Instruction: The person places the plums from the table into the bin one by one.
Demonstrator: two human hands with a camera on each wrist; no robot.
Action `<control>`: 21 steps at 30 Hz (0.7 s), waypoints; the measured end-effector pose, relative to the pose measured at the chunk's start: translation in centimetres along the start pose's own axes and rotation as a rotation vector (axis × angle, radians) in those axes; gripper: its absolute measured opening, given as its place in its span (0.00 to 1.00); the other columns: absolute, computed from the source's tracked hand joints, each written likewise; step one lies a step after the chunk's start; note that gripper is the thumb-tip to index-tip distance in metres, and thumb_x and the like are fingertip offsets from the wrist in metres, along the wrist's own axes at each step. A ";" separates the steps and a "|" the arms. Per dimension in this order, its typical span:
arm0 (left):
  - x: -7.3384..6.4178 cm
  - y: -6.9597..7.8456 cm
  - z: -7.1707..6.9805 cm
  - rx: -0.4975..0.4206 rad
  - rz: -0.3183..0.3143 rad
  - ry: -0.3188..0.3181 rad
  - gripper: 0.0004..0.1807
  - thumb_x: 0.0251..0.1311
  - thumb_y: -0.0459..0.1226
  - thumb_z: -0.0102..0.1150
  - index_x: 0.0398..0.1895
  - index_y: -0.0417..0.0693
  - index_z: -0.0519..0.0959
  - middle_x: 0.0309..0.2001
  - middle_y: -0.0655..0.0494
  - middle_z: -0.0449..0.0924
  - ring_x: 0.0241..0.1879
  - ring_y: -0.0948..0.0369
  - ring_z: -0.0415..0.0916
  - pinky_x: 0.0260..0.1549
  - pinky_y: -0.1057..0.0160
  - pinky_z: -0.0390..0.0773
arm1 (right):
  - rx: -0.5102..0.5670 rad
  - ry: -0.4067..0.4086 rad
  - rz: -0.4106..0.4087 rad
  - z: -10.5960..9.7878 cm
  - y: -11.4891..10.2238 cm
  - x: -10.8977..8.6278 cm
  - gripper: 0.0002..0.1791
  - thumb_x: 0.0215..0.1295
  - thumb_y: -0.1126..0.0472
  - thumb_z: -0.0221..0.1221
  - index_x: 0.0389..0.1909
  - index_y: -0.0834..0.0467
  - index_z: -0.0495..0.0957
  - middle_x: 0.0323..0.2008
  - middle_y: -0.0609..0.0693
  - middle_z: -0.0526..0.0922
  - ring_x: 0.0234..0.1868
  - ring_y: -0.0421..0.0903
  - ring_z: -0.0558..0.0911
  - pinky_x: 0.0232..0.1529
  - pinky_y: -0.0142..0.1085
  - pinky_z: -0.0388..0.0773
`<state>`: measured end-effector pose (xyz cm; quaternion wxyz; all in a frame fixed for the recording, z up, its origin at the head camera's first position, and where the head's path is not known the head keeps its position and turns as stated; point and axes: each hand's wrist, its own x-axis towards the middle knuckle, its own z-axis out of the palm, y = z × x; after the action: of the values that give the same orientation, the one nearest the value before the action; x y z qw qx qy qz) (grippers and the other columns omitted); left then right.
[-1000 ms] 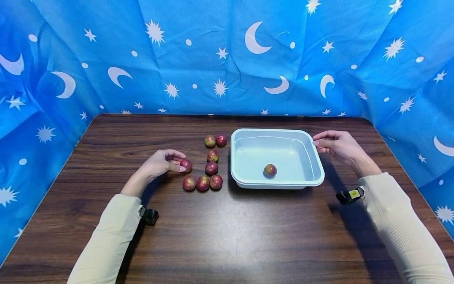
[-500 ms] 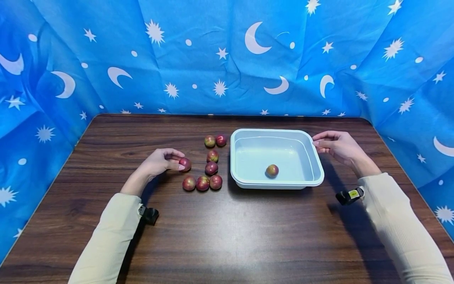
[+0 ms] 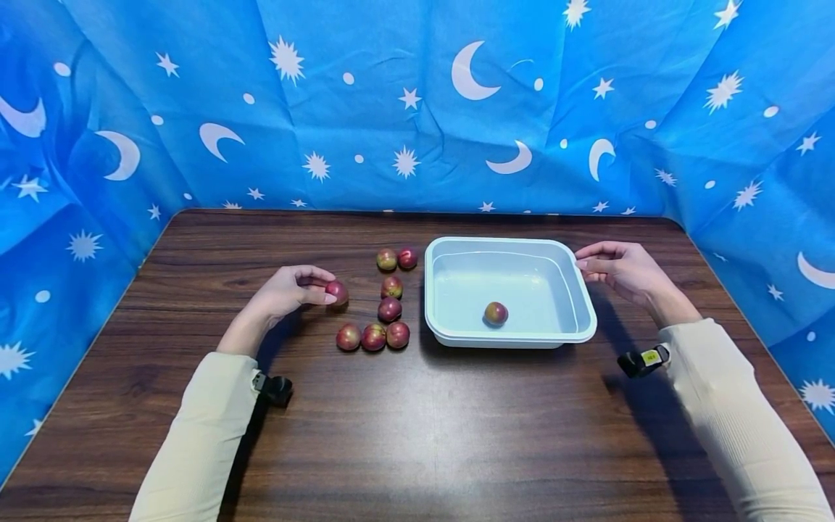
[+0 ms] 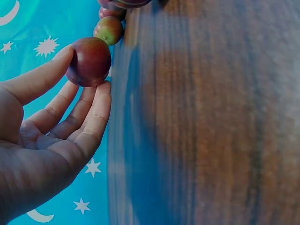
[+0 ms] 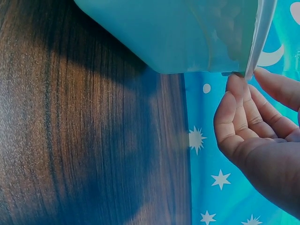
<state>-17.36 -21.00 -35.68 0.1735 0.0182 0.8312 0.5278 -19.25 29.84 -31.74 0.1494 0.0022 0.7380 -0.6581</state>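
Between thumb and fingertips, my left hand [image 3: 287,292] pinches a dark red plum [image 4: 90,62], which shows close up in the left wrist view. To its right on the table, several red-and-yellow plums form a bent line: a pair at the back [image 3: 387,259], two in the middle [image 3: 390,309] and a row of three in front [image 3: 374,337]. My right hand [image 3: 622,270] pinches the right rim of a white plastic basin [image 5: 187,37], thumb on one side and fingers on the other. One plum [image 3: 496,313] lies on the basin's floor, near its front wall.
The brown wood-grain table [image 3: 417,435] ends at the back against a blue curtain [image 3: 365,109] with white moons and stars. A black wrist camera [image 3: 275,390] sits on the left sleeve, another [image 3: 642,360] on the right.
My left hand has moved slightly back and to the left with the plum. The plum in the basin has rolled a little right and back again. My right hand stays at the rim.
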 end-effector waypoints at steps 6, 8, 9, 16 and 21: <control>-0.1 0.6 -0.3 -0.025 -0.002 0.012 0.25 0.53 0.35 0.64 0.53 0.33 0.70 0.47 0.41 0.73 0.40 0.58 0.72 0.47 0.56 0.69 | 0.033 -0.015 0.000 -0.1 0.1 0.0 0.07 0.59 0.69 0.58 0.39 0.63 0.79 0.30 0.49 0.82 0.29 0.42 0.81 0.34 0.31 0.78; -0.1 0.8 -0.4 -0.022 0.006 0.019 0.25 0.53 0.35 0.64 0.53 0.33 0.70 0.47 0.41 0.73 0.40 0.58 0.72 0.47 0.58 0.70 | 0.035 -0.018 0.000 -0.1 0.1 0.0 0.07 0.59 0.69 0.58 0.39 0.64 0.79 0.30 0.49 0.82 0.29 0.42 0.81 0.34 0.31 0.78; -0.1 1.0 -0.5 -0.020 0.012 0.022 0.25 0.53 0.35 0.64 0.53 0.33 0.70 0.47 0.41 0.73 0.40 0.58 0.72 0.46 0.58 0.70 | 0.046 -0.025 0.000 -0.1 0.1 0.0 0.08 0.59 0.70 0.58 0.39 0.64 0.78 0.31 0.50 0.82 0.29 0.42 0.81 0.34 0.31 0.78; -0.1 1.8 -0.8 -0.017 0.035 0.053 0.24 0.53 0.36 0.64 0.52 0.34 0.71 0.45 0.44 0.74 0.39 0.60 0.73 0.46 0.57 0.71 | -0.004 -0.001 -0.005 0.0 0.1 -0.1 0.07 0.60 0.69 0.58 0.38 0.62 0.79 0.31 0.48 0.82 0.30 0.42 0.80 0.35 0.31 0.78; -0.2 2.3 -1.1 -0.038 0.039 0.060 0.24 0.53 0.35 0.64 0.52 0.35 0.70 0.44 0.47 0.76 0.37 0.63 0.74 0.47 0.56 0.71 | -0.027 0.002 -0.008 0.1 0.0 0.0 0.07 0.60 0.67 0.58 0.39 0.61 0.79 0.31 0.48 0.82 0.30 0.42 0.80 0.35 0.31 0.77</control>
<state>-17.85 -20.94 -33.16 0.1384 0.0154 0.8255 0.5469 -19.20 29.78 -31.78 0.1460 -0.0020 0.7470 -0.6486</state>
